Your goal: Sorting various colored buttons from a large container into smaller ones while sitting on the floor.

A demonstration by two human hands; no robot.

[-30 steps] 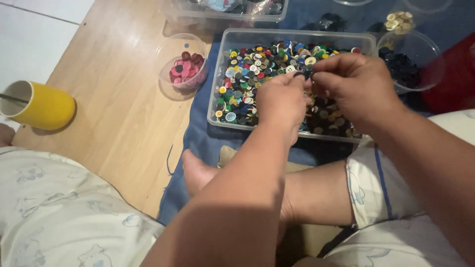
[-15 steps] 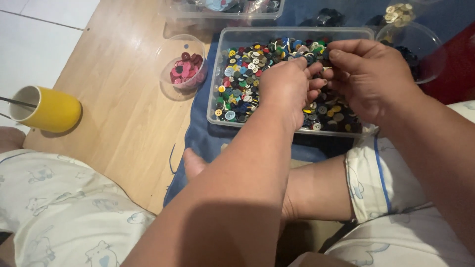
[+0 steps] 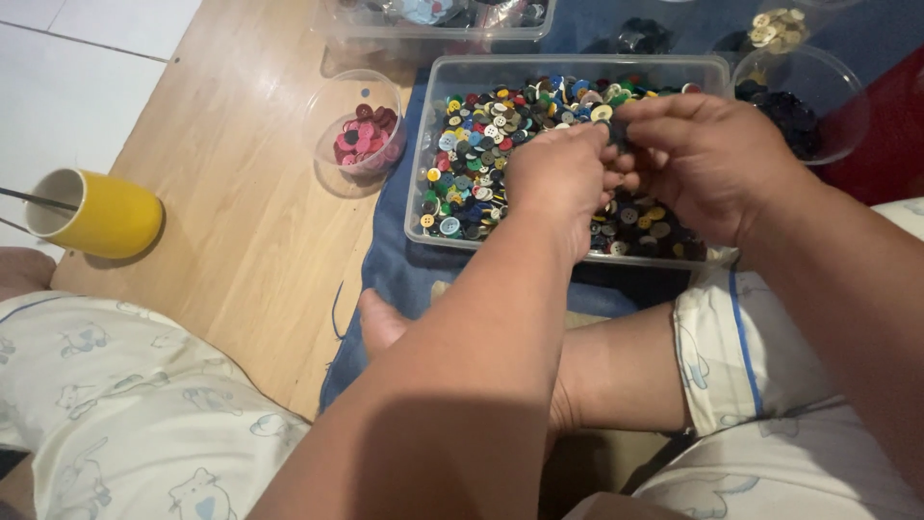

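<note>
Head view, only cam. Clear rectangular plastic bin [image 3: 577, 69] full of mixed-colour buttons [image 3: 481, 154] sits on blue cloth [image 3: 385, 270] over a wooden floor panel [image 3: 241, 221].

Left hand [image 3: 558, 188] and right hand [image 3: 707, 164] both over the bin's mid-right part, fingertips meeting near the far side. Fingers of both curled in and pinched together on a small dark piece [image 3: 616, 130], prob. a button; too small to tell which hand really has it. Neither hand spread open.

Edges/room: bin's near wall just under the wrists, forearms cross it. Left of bin, close by: small clear bowl w/ red and pink buttons [image 3: 364, 135]. Right, touching the bin's corner area: clear bowl w/ dark buttons [image 3: 789, 111]. Behind: another clear container [image 3: 433, 24], partly cut off. Yellow cup [image 3: 101, 214] lying well apart at left on the wood; open wood between cup and bowl. Bare foot [image 3: 385, 323] just short of bin's near edge.

Vs 0.5 s ago: hands at about the same spot over bin, fingertips closer together; bin, bowls and cup sit a bit further right in view, i.e. camera shifted.
</note>
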